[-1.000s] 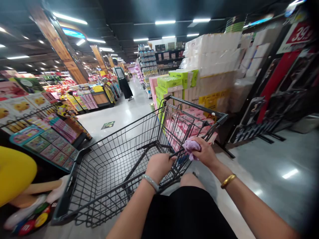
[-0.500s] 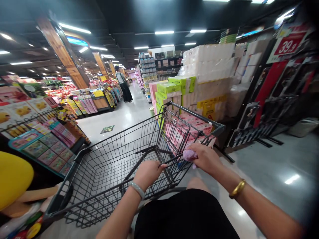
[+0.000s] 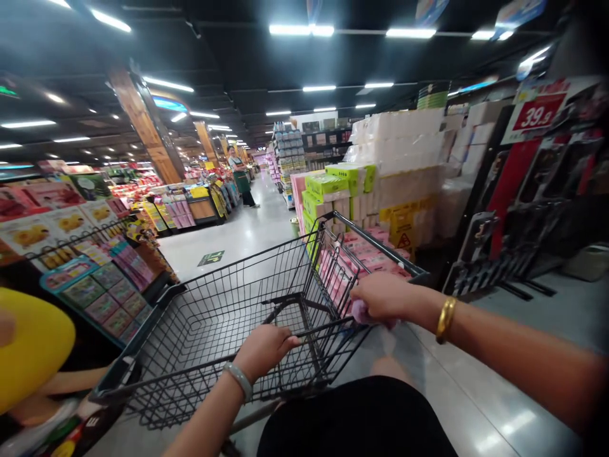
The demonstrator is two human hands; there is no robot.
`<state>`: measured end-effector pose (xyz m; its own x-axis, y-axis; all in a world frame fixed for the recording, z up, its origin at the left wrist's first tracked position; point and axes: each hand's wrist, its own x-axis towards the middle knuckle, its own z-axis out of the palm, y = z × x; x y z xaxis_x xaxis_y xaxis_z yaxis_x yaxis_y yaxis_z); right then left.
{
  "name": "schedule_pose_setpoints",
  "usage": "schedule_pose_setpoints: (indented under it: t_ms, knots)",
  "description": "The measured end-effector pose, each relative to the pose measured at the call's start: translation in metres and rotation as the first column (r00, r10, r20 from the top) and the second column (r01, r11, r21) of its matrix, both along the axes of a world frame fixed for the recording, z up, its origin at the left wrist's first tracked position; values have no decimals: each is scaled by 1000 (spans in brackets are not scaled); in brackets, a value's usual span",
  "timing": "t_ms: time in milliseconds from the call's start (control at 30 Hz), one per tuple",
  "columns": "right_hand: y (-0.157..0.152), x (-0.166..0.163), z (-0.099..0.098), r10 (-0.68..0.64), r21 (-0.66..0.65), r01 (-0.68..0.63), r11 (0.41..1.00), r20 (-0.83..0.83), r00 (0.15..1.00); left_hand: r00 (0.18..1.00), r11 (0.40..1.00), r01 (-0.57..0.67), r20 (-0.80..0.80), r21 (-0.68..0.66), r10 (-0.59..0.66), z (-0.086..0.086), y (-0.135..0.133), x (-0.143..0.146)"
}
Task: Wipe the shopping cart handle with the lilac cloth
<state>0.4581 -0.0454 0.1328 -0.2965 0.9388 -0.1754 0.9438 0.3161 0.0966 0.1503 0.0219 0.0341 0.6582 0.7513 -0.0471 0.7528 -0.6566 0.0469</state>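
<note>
Shopping cart (image 3: 242,285) parked on the store floor (image 3: 257,236), side-on to the person, which I'd guess is so both hands can get at the near top rail (image 3: 214,365) without a stretch. Left hand (image 3: 266,350) is curled over that rail about midway, probably just to keep the cart from rolling off. Right hand (image 3: 383,296) is closed around a purple cloth (image 3: 360,311), up by the end of the rail, not far from the handle (image 3: 377,244). Cloth's all bunched up, presumably because a small wad sits better in the palm than a loose sheet.

Stuff I can't make out: most of the cloth is buried under the fingers, so no clue how big it is, and I can't say for sure whether it's pressed on the rail or just beside it. Left fingertips are tucked out of sight too. Yellow figure (image 3: 35,346) gets chopped by the left edge. Price sign (image 3: 537,114) reads 39.9, but the small print is mush, and the far right goes nearly black.
</note>
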Motion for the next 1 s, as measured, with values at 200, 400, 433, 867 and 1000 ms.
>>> schedule_pose_setpoints:
  t_ms: [200,400,433,867,1000]
  knots:
    - [28,1,10,5,165,-3,986,-9,1000,1000,1000,-1,-30,-3,1,-4,7,-32]
    - [15,-5,-11,78,95,-53,994,-283,956,995,994,-95,-27,50,97,4,-2,-49]
    - [12,-7,-13,70,87,-44,995,-332,941,991,987,-137,5,80,137,4,-10,-43]
    - [-14,-28,-18,86,94,-59,994,-316,945,794,896,-443,484,43,369,-42,-85,45]
    - [-19,-43,-17,141,102,-118,988,-253,957,800,905,-421,494,55,342,-43,-80,26]
